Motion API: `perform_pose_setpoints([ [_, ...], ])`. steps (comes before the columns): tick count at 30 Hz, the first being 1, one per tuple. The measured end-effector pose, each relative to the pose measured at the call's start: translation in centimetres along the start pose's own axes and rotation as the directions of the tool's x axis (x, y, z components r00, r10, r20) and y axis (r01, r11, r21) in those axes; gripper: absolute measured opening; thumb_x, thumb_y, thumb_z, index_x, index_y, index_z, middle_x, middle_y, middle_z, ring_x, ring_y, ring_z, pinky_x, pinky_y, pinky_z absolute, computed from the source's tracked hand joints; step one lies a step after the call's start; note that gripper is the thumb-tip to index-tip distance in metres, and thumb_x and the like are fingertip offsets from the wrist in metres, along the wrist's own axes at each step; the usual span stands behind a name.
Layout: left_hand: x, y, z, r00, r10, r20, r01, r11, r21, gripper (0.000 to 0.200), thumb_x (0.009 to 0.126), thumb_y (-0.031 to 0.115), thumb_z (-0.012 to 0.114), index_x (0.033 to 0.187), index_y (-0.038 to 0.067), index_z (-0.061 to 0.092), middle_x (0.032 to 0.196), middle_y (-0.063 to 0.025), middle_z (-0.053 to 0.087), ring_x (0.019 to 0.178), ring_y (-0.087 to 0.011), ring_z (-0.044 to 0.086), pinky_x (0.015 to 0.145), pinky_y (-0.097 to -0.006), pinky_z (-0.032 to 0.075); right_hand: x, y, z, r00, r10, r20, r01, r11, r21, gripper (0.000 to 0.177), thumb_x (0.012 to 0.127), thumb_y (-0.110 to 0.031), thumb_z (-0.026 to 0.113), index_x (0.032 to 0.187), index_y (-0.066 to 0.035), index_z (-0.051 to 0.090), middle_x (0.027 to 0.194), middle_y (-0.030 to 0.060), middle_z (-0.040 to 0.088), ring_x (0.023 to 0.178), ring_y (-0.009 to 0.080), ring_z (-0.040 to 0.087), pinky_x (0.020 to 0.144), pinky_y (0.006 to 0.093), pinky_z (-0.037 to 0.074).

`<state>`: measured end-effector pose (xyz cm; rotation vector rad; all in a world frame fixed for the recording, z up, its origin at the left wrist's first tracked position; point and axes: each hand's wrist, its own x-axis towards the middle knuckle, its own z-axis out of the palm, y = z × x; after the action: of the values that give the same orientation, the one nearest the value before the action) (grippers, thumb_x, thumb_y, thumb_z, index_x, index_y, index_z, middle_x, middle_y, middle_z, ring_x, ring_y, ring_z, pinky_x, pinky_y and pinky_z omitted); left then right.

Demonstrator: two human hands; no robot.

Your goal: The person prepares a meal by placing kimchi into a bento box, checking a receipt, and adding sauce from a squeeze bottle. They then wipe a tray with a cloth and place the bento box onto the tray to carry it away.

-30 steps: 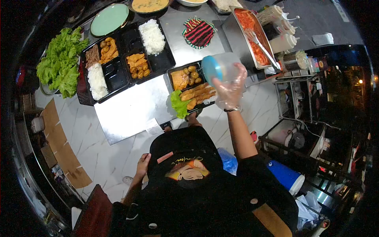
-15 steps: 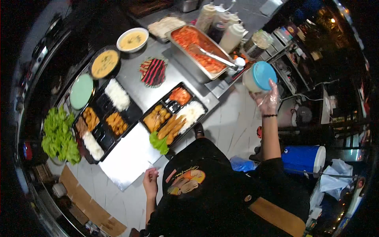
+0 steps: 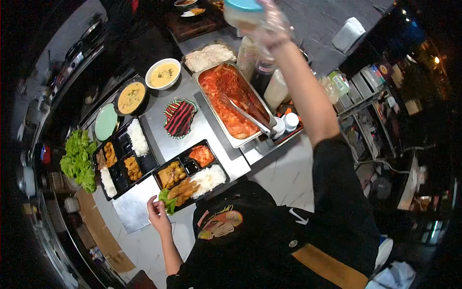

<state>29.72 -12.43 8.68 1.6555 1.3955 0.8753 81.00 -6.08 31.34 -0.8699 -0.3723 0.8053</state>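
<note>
My right hand (image 3: 273, 34), in a clear plastic glove and smeared by motion, grips a plastic tub (image 3: 243, 18) with a blue lid, held high at the top of the view, beyond the squeeze bottles (image 3: 276, 89). My left hand (image 3: 157, 212) is bare, its fingers loosely bent and empty, right by the lettuce leaf (image 3: 168, 200) at the near corner of a black bento tray (image 3: 204, 196). That tray carries rice (image 3: 210, 181), fried sticks (image 3: 184, 192), kimchi (image 3: 201, 155) and a saucy side dish (image 3: 171, 175). Another black bento tray (image 3: 126, 184) lies to its left, partly filled.
A steel pan (image 3: 197, 91) of kimchi with tongs (image 3: 248, 115) stands mid-counter. Behind the trays are two bowls of yellow soup (image 3: 164, 74), a green plate (image 3: 105, 122), a striped cloth (image 3: 180, 118) and a lettuce heap (image 3: 78, 159). White-capped bottles (image 3: 290, 121) sit beside the pan.
My right hand has carried the blue-lidded tub from the right side up and across to the far side of the counter. My left hand has moved forward to the tray's lettuce corner. The view has shifted.
</note>
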Motion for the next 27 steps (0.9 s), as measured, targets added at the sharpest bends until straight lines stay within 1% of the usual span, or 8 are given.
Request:
perform_pose_setpoints([
  [1,-1.0,0.3,0.5,0.999,-0.021,-0.040,0.021,1.000,-0.007,0.024,0.085,0.009,0.054,0.108,0.004,0.052,0.073,-0.0033,0.056,0.063,-0.0085,0.050,0.059,-0.0224,0.041,2.1,0.9,2.4,0.976,0.053,-0.212,-0.052,0.999,0.010,0.035,0.081,-0.034,0.054,0.104,-0.008,0.059,0.102,0.0141,0.061,0.088,0.0254,0.057,0.081,0.0422,0.043],
  [4,-5.3,0.3,1.4,0.976,-0.135,-0.169,0.129,0.991,-0.046,0.025,0.085,0.009,0.055,0.109,0.004,0.052,0.075,-0.0036,0.057,0.063,-0.0087,0.049,0.060,-0.0223,0.041,9.9,9.3,0.7,0.997,-0.072,-0.014,0.071,0.996,-0.051,0.050,0.079,-0.037,0.057,0.120,-0.011,0.049,0.107,0.0177,0.058,0.097,0.0293,0.055,0.085,0.0535,0.039],
  [5,-6.9,0.7,1.5,0.953,-0.215,-0.212,0.202,0.976,-0.081,0.025,0.085,0.009,0.054,0.109,0.004,0.052,0.076,-0.0038,0.057,0.064,-0.0089,0.050,0.061,-0.0225,0.042,10.1,12.0,0.8,0.986,0.137,0.091,-0.133,0.990,-0.050,0.056,0.076,-0.028,0.063,0.122,-0.008,0.041,0.121,0.0171,0.047,0.106,0.0326,0.051,0.088,0.0440,0.045],
  [9,-12.0,-1.1,1.2,0.874,-0.350,-0.338,0.287,0.932,-0.221,0.022,0.087,0.011,0.053,0.107,0.003,0.052,0.076,-0.0039,0.058,0.067,-0.0084,0.051,0.065,-0.0226,0.043,-0.4,18.6,4.8,0.781,0.517,0.350,-0.536,0.843,-0.047,0.056,0.079,-0.033,0.059,0.124,-0.008,0.037,0.125,0.0145,0.044,0.110,0.0288,0.049,0.087,0.0456,0.043],
  [15,-8.5,-2.8,0.6,0.849,-0.372,-0.375,0.361,0.927,-0.102,0.021,0.087,0.015,0.054,0.105,0.003,0.054,0.081,-0.0045,0.058,0.073,-0.0111,0.055,0.069,-0.0239,0.045,-5.7,30.0,2.9,0.722,0.655,0.222,-0.688,0.715,0.125,0.050,0.078,-0.039,0.055,0.118,-0.014,0.043,0.113,0.0102,0.052,0.091,0.0295,0.054,0.070,0.0482,0.046],
  [19,-4.1,-3.5,-1.4,0.889,-0.285,-0.359,0.294,0.955,-0.030,0.021,0.086,0.015,0.056,0.105,0.005,0.056,0.079,-0.0065,0.059,0.075,-0.0130,0.056,0.065,-0.0267,0.045,-10.3,31.2,1.7,0.724,0.640,-0.257,-0.649,0.758,0.058,0.045,0.076,-0.038,0.058,0.112,-0.013,0.051,0.100,0.0068,0.058,0.083,0.0237,0.056,0.070,0.0392,0.047],
  [22,-1.7,-4.2,-3.2,0.903,-0.326,-0.281,0.331,0.943,-0.033,0.022,0.084,0.020,0.057,0.100,0.005,0.059,0.078,-0.0057,0.059,0.071,-0.0130,0.056,0.063,-0.0256,0.045,-9.6,33.9,-1.6,0.824,0.497,-0.272,-0.525,0.850,-0.035,0.054,0.074,-0.043,0.059,0.115,-0.010,0.050,0.101,0.0092,0.060,0.083,0.0261,0.060,0.069,0.0391,0.051],
  [27,0.1,-7.4,-6.1,0.933,-0.341,-0.116,0.342,0.940,-0.009,0.021,0.083,0.018,0.057,0.099,0.004,0.061,0.082,-0.0089,0.062,0.072,-0.0144,0.058,0.065,-0.0273,0.047,-9.8,32.1,-4.8,0.750,0.612,-0.251,-0.616,0.784,0.070,0.048,0.091,-0.034,0.045,0.127,-0.005,0.035,0.124,0.0134,0.047,0.108,0.0299,0.052,0.088,0.0419,0.046],
])
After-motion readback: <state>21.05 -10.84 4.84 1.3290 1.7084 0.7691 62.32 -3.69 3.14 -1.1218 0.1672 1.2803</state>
